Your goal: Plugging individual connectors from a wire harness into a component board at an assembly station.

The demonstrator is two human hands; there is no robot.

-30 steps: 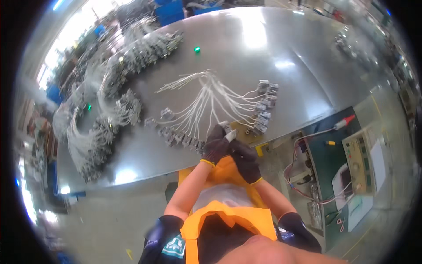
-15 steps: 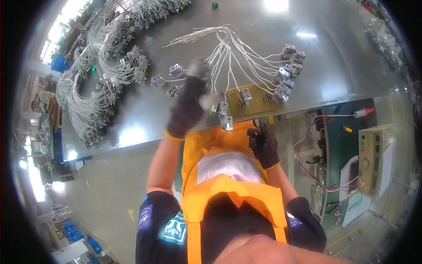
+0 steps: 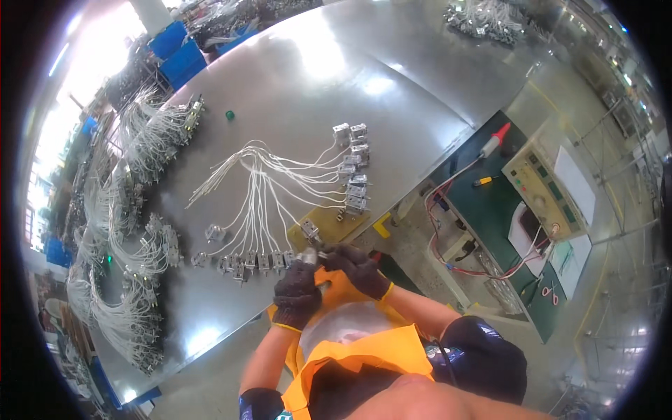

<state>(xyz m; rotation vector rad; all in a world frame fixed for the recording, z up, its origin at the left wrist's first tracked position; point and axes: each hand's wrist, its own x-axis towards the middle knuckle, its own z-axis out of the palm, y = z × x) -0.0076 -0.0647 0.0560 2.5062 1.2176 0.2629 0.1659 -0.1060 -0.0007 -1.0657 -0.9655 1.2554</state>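
At the table's near edge, my left hand (image 3: 297,290) and my right hand (image 3: 358,271), both in dark gloves with yellow cuffs, come together with closed fingers. Whatever is pinched between them is too small and covered to make out. Just beyond the fingertips, a boxy metal connector (image 3: 309,229) on a white wire lies on a yellowish board (image 3: 355,222). Its wire belongs to a fanned-out harness of white wires (image 3: 260,168). Several similar metal connectors (image 3: 263,261) line up left of my hands, and a column of others (image 3: 352,169) lies beyond the board.
Heaps of white wire harnesses (image 3: 115,294) cover the metal table's left side. A small green piece (image 3: 229,115) lies farther back. To the right, a green-topped bench (image 3: 479,234) bears a beige instrument box (image 3: 542,189), a red-tipped probe (image 3: 495,140) and scissors (image 3: 551,296).
My left hand has come back from over the wires to the near edge, meeting my right hand there. Connectors on the left now lie in a row. The view has swung to the right.
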